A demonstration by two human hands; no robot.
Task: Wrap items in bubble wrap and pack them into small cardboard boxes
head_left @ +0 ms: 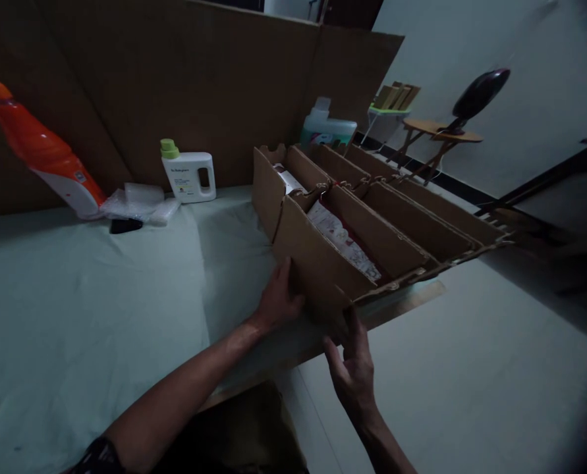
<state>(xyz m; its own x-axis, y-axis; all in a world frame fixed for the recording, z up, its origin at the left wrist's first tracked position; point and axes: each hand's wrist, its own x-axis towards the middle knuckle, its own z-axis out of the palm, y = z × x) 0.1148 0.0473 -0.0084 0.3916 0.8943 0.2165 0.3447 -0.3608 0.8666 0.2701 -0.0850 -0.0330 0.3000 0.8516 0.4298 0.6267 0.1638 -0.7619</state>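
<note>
A cardboard organizer box (317,263) with several open compartments stands at the table's right edge, its near end reaching past that edge. My left hand (279,301) is at the box's left side, thumb raised against the cardboard and the other fingers curled at its lower part, partly hidden. At the near bottom corner is my right hand (355,368), its fingers touching the cardboard and the thumb spread away from them. A white patterned packet (342,237) lies in the nearest compartment. Behind it, another compartment holds a white item (289,181).
A white bottle with a green cap (189,176), clear plastic packaging (142,201), a dark flat object (126,226) and a tilted orange bottle (46,151) are along the cardboard backboard (174,79). A teal bottle (329,130) stands behind the box. Beyond is a small wooden table (444,131).
</note>
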